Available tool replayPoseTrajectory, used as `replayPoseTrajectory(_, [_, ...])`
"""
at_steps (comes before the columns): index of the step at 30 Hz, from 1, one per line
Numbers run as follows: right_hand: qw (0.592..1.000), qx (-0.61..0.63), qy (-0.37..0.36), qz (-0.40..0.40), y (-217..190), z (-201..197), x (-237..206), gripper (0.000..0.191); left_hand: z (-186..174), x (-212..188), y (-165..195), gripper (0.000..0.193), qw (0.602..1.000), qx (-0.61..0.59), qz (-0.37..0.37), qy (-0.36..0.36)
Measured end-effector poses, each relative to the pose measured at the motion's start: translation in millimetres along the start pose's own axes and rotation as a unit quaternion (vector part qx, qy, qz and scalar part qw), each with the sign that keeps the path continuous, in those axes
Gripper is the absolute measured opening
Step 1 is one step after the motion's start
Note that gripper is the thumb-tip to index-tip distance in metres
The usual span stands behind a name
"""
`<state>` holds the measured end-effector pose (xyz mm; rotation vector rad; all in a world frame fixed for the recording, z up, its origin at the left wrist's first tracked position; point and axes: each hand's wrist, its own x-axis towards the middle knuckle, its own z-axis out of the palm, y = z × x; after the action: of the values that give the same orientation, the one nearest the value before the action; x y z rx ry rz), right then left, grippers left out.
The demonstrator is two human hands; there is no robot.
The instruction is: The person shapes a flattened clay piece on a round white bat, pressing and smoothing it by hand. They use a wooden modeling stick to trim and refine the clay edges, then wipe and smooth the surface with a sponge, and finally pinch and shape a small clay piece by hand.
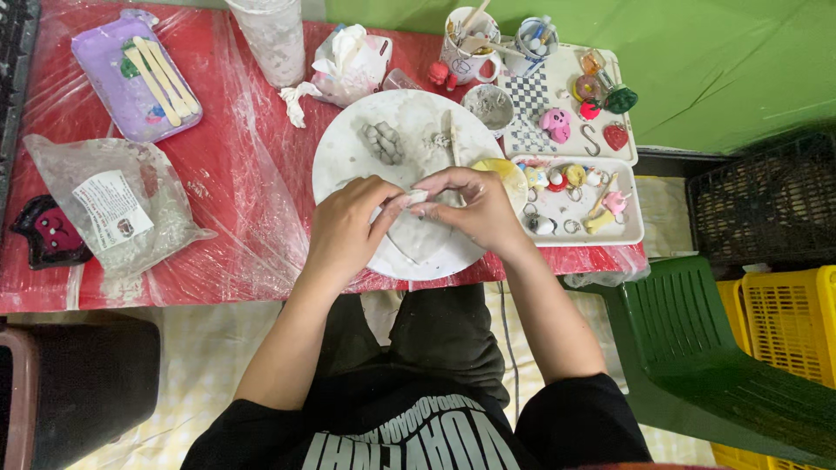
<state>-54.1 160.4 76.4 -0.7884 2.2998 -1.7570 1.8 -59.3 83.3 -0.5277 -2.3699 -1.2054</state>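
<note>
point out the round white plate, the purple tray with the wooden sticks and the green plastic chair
round white plate (348, 152): head view, bare left part of its surface
purple tray (109, 83): head view, bare purple area left of the sticks
green plastic chair (697, 339): head view, on its seat

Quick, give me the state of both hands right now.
Left hand: closed, pinching the small piece of grey clay over the white round board.
Right hand: closed, pinching the same clay piece from the other side.
</note>
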Motion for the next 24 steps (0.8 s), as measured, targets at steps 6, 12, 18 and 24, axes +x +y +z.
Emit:
replayPoseTrajectory(6, [0.977,-0.18,0.096,-0.057,-18,18,-4,0.022,12,-1,-1,0.013,0.997,0.064,-0.007,0.048])
replayPoseTrajectory(12, [0.962,-0.243,0.105,-0.072,-28,24,-1,0.025,19,-3,-5,0.014,0.994,0.094,-0.017,0.059])
replayPoseTrajectory(18, [0.935,-0.315,0.074,-0.148,-28,16,5,0.023,16,-1,-9,0.017,0.997,0.059,-0.056,0.013])
replayPoseTrajectory(24, [0.927,-0.334,0.024,-0.171,-31,9,10,0.025,6,-5,-10,0.021,0.99,-0.017,-0.137,-0.036])
